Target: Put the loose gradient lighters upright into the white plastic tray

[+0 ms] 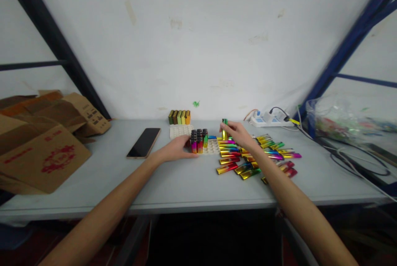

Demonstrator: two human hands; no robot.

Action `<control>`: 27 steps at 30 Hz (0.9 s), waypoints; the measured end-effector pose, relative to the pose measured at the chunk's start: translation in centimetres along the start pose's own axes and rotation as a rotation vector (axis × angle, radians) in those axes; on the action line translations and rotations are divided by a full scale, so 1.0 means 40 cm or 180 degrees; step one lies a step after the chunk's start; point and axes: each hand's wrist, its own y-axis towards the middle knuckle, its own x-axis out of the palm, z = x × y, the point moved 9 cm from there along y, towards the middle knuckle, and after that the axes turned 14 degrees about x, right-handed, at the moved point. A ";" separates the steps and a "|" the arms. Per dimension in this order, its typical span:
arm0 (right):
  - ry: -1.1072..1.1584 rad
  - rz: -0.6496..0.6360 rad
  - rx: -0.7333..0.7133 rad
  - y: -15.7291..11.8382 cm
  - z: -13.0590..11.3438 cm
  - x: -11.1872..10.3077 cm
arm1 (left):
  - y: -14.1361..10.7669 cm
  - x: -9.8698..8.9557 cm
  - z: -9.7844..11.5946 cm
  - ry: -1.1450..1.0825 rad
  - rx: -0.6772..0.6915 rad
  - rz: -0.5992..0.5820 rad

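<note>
A white tray [212, 147] with rows of holes lies on the table, and several shiny lighters [197, 146] stand upright in its left part. Around that left end curls my left hand [178, 149], its thumb along the front edge; some of its fingers are hidden behind the lighters. Above the tray's right end, my right hand [238, 133] pinches a green and gold lighter [224, 133], held upright. Below and beside the right forearm spreads a loose pile of metallic, many-coloured lighters [228, 168], lying flat.
Behind stands a block of yellow and dark lighters [180, 117], with another white tray [176, 131] before it. A phone [144, 143] lies left, near a cardboard box [46, 156]. At the back right are a power strip [263, 121], cables and a plastic bag [338, 119].
</note>
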 end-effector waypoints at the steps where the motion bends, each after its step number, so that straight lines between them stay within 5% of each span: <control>1: 0.0046 -0.0078 -0.0060 -0.004 -0.007 0.006 | 0.000 0.001 -0.001 0.0010 -0.0006 -0.0017; 6: 0.0753 -0.0748 0.0015 -0.023 -0.022 0.062 | 0.002 0.008 0.000 0.0034 0.0006 -0.0132; 9: 0.1007 -0.0785 0.0094 -0.026 -0.024 0.082 | 0.003 0.006 0.004 0.0045 0.0022 -0.0116; 17: -0.0044 0.0601 0.0350 -0.010 0.026 0.023 | 0.001 -0.002 0.010 -0.0046 -0.0005 -0.0019; 27: -0.0476 0.0689 0.0385 -0.017 0.007 0.053 | 0.002 -0.003 0.015 0.0031 -0.0002 -0.0041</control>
